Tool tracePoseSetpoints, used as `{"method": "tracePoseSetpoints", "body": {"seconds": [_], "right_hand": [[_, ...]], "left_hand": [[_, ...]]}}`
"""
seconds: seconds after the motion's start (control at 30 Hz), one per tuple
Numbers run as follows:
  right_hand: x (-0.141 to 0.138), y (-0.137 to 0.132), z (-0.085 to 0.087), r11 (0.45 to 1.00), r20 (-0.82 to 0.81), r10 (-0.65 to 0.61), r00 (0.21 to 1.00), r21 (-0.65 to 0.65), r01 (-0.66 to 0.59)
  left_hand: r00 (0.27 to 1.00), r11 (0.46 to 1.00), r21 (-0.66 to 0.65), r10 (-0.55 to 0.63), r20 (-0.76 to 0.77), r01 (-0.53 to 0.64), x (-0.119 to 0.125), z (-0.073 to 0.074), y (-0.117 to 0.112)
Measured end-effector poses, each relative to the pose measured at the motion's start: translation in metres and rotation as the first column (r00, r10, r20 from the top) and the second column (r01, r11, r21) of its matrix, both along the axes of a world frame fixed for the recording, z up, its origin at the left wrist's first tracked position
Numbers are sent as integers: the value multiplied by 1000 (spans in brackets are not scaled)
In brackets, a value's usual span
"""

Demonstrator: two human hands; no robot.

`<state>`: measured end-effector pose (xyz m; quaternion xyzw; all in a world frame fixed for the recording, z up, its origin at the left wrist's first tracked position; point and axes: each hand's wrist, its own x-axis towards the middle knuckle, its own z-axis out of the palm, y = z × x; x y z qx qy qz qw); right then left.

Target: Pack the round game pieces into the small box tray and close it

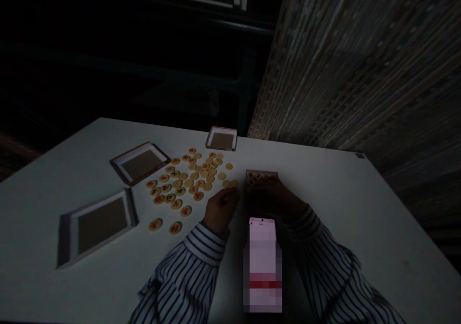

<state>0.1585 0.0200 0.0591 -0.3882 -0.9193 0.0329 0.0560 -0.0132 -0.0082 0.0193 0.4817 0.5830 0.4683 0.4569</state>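
Note:
My left hand [221, 210] is closed, its fingers curled, at the near right edge of a spread of xiangqi pieces [194, 176]. What it pinches, if anything, is hidden. These round wooden discs lie loose on the table, some with red or black characters upward, others blank side up. Across the near part of a small box [261, 172] lies my right hand [275, 197]; deep shadow hides its fingers. Along the box's far side, several pieces with dark characters sit in rows.
A lit phone [262, 257] lies between my forearms. Three shallow box parts stand on the white table [342, 209]: one near left [131, 209], one behind it [114, 163], one at the far edge [222, 149]. A woven curtain [345, 60] hangs behind on the right. The room is dim.

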Motion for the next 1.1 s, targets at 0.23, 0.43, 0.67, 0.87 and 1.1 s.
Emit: {"method": "tracePoseSetpoints", "body": {"seconds": [0.23, 0.43, 0.67, 0.87, 1.1], "right_hand": [[1, 2, -1, 999, 23, 18, 1000, -46, -17], [2, -2, 4, 1000, -14, -6, 1000, 11, 6], [22, -8, 10, 994, -76, -98, 992, 44, 101], [56, -34, -11, 913, -270, -368, 890, 75, 401], [76, -54, -49, 873, -484, -482, 731, -192, 448]], "left_hand": [[1000, 1000, 4, 1, -24, -1, 0, 2, 0], [997, 1000, 17, -7, -79, 9, 0, -4, -1], [975, 992, 82, -80, -206, 98, -1, -14, -2], [963, 981, 91, -147, -226, 171, 2, -19, -3], [944, 964, 105, -213, -251, 245, 5, -14, -8]]}}
